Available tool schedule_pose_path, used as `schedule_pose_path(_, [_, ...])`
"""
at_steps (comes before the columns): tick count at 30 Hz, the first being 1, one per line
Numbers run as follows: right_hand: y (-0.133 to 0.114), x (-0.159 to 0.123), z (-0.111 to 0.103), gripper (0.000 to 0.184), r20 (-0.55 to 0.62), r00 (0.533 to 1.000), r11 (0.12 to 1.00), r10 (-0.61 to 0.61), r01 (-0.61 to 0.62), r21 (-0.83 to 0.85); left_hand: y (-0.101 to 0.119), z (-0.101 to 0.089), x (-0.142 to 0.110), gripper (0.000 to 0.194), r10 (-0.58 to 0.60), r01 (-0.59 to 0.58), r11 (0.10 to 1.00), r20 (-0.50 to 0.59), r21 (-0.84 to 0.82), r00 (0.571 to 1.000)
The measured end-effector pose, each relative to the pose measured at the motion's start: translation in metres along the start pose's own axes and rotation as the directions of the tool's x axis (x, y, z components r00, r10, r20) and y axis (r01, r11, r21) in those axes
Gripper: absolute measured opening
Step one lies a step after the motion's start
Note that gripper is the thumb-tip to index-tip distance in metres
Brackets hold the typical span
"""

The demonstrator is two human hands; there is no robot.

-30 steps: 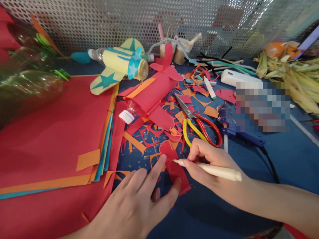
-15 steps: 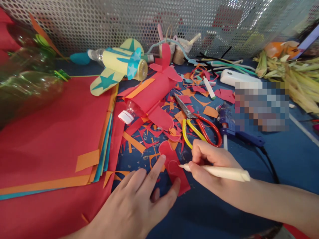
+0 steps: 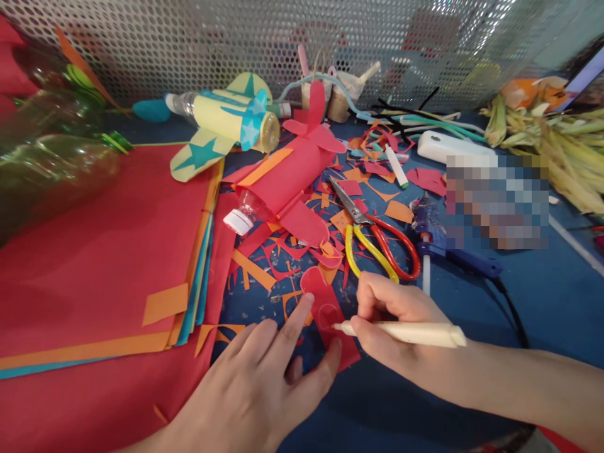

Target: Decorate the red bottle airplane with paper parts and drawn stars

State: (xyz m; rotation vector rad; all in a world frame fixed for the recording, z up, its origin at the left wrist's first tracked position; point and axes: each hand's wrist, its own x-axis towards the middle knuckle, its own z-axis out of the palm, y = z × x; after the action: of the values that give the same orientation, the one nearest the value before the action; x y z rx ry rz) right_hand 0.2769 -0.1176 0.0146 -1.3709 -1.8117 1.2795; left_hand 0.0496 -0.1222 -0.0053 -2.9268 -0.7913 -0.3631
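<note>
Resting left hand (image 3: 264, 371) palm down near half past six, with index (image 3: 298, 318) stretched toward one o'clock, thumb (image 3: 321, 371) set wide of it, and other fingers bent. Curling right hand (image 3: 401, 314) near four o'clock, aimed toward ten, in a thumb-and-finger pinch. Showing bare forearms (image 3: 523, 380) at seven and four o'clock.

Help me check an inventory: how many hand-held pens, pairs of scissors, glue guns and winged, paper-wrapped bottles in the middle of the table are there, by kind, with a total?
Cream pen in the right hand: 1
Scissors: 1
Blue glue gun: 1
Winged bottles, yellow bottle and red bottle: 2
Total: 5
</note>
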Motion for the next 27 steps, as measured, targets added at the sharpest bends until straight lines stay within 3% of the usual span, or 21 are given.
schedule_pose_path(3, [-0.001,0.0,0.0,0.022,0.004,1.0,0.996,0.012,-0.013,0.088,0.0,-0.002,0.001,0.07,0.003,-0.003,1.0,0.044,-0.002,0.999])
schedule_pose_path(7, [-0.004,0.0,0.001,0.011,-0.084,0.996,0.986,-0.011,0.025,0.164,-0.002,-0.008,0.004,0.064,0.028,-0.027,1.0,0.066,-0.015,0.997])
schedule_pose_path(14, [-0.008,0.004,-0.005,0.014,-0.189,0.954,0.97,-0.232,0.211,-0.124,-0.003,-0.008,0.005,0.062,0.045,-0.045,0.999,0.014,-0.022,0.999])
schedule_pose_path(19, [-0.002,0.009,-0.008,0.023,-0.139,0.978,0.986,-0.152,0.14,-0.09,-0.001,-0.007,0.002,0.059,0.019,-0.017,0.999,0.042,-0.043,0.999])
schedule_pose_path(27, [-0.002,0.01,-0.007,0.024,-0.116,0.979,0.982,-0.168,0.155,-0.108,0.001,-0.009,0.005,0.054,-0.025,0.027,0.998,0.03,-0.056,0.999])
